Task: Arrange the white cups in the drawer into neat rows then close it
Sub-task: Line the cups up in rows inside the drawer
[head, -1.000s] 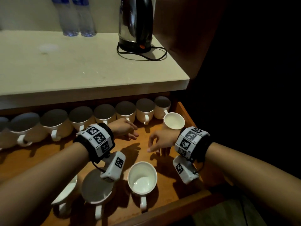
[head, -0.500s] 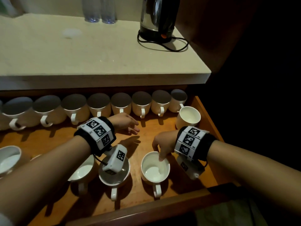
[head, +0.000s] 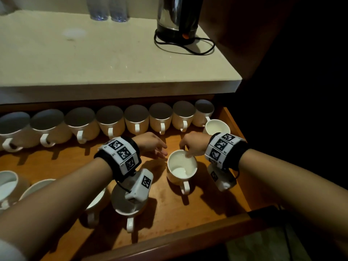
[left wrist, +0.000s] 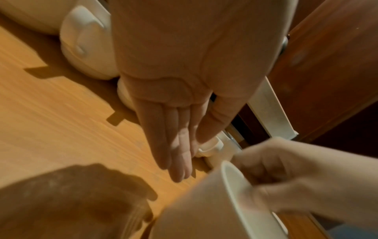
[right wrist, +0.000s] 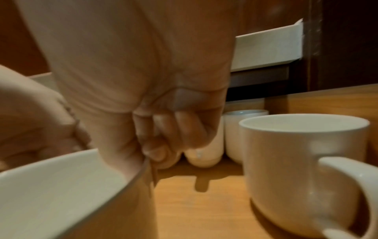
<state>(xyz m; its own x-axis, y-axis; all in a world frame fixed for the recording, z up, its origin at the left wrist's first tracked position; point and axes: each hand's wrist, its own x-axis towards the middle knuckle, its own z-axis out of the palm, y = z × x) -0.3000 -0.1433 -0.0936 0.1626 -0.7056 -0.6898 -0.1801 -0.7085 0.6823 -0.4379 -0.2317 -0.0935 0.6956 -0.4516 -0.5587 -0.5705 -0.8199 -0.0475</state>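
Right wrist: fingers (right wrist: 161, 142) (curled) pinching cup (right wrist: 61, 194) rim.

Through the right wrist camera I see my right hand (right wrist: 155, 100) from the palm side, its thumb inside the near cup (right wrist: 61, 190) and its curled fingers (right wrist: 184, 129) outside, pinching the rim between them. That cup fills the lower left of the view (blurred). At the left edge I see part of my left hand (right wrist: 34, 122), also blurred. To the right, a second cup (right wrist: 296, 169) stands upright on the wooden drawer floor (right wrist: 204, 210), its handle (right wrist: 355, 194) turned toward the camera. Behind my fingers, two more cups (right wrist: 235, 135) sit at the back. Above them runs the pale countertop edge (right wrist: 270, 46).
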